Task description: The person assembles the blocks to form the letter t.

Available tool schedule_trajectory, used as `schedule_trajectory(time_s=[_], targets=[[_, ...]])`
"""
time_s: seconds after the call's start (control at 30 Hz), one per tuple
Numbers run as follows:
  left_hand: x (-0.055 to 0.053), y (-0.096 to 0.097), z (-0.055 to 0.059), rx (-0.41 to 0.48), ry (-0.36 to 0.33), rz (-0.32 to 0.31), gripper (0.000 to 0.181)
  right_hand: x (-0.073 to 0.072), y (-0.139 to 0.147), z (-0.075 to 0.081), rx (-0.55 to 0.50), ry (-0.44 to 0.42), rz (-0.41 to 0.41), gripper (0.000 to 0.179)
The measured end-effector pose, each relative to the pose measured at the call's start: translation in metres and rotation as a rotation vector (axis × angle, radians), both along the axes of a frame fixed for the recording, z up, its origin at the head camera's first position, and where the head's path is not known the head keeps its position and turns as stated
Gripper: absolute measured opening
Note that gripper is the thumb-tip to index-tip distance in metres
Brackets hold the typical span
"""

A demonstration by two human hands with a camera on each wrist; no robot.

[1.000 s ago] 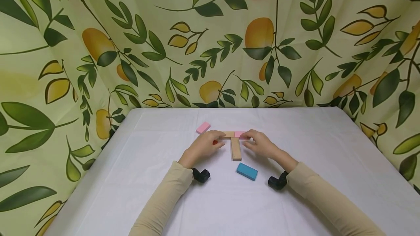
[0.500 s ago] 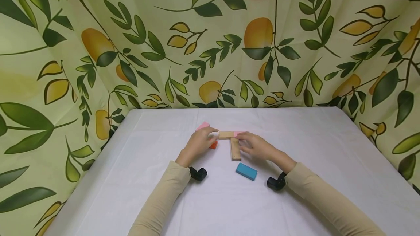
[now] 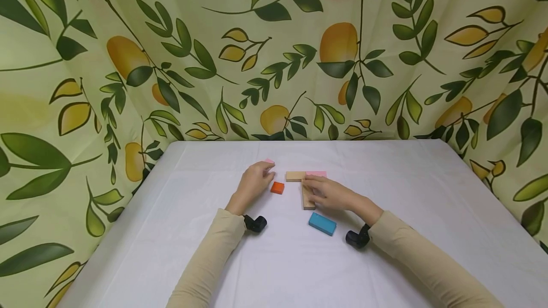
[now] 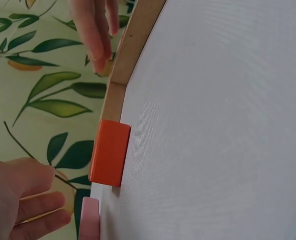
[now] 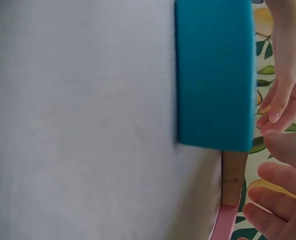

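Observation:
In the head view, my left hand hovers beside a pink block, most of which it hides. The left wrist view shows its fingers loosely bent and apart from that block, holding nothing. An orange block lies just right of this hand. My right hand is over a wooden block that points toward me, partly covering it; its fingers are relaxed and nothing is gripped. Across the far end of that block lie a second wooden block and another pink block, end to end, forming a T.
A blue block lies in front of the T, nearer to me. Black wrist cameras jut from both sleeves. The white-covered table ends at a leaf-and-fruit patterned curtain behind and at the sides.
My left hand has left the wooden crosspiece and moved left toward the loose pink block, uncovering the orange one. My right hand has shifted left from the pink end onto the upright wooden block.

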State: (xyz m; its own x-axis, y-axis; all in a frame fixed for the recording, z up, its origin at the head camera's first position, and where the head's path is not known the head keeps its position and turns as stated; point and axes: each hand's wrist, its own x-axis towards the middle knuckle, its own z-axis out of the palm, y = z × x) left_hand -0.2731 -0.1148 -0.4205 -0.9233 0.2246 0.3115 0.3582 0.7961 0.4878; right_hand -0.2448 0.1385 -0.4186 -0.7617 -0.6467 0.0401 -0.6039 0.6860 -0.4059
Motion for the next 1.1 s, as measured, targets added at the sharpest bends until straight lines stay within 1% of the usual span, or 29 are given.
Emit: schedule_trajectory(time_s=[0.17,0.33,0.53,0.67,0.93,1.1], targets=[[-0.003,-0.004,-0.003,0.040,0.034,0.024,0.028,-0.001,-0.003,0.002,0.012,-0.018,0.005,0.048],[-0.009,-0.007,-0.006,0.079,0.029,0.074,0.029,-0.003,-0.004,0.003,0.011,-0.043,-0.001,0.049],[-0.015,-0.012,-0.010,0.088,0.006,0.135,0.033,-0.006,-0.005,0.002,0.019,-0.056,0.010,0.052],[-0.018,-0.014,-0.013,0.095,-0.016,0.158,0.035,-0.007,-0.005,0.000,0.030,-0.061,0.013,0.053],[-0.020,-0.015,-0.012,0.148,-0.109,0.178,0.040,-0.008,-0.005,-0.001,0.061,-0.058,0.013,0.052],[-0.023,-0.016,-0.015,0.177,-0.122,0.179,0.043,-0.007,-0.006,0.001,0.074,-0.064,0.012,0.052]])
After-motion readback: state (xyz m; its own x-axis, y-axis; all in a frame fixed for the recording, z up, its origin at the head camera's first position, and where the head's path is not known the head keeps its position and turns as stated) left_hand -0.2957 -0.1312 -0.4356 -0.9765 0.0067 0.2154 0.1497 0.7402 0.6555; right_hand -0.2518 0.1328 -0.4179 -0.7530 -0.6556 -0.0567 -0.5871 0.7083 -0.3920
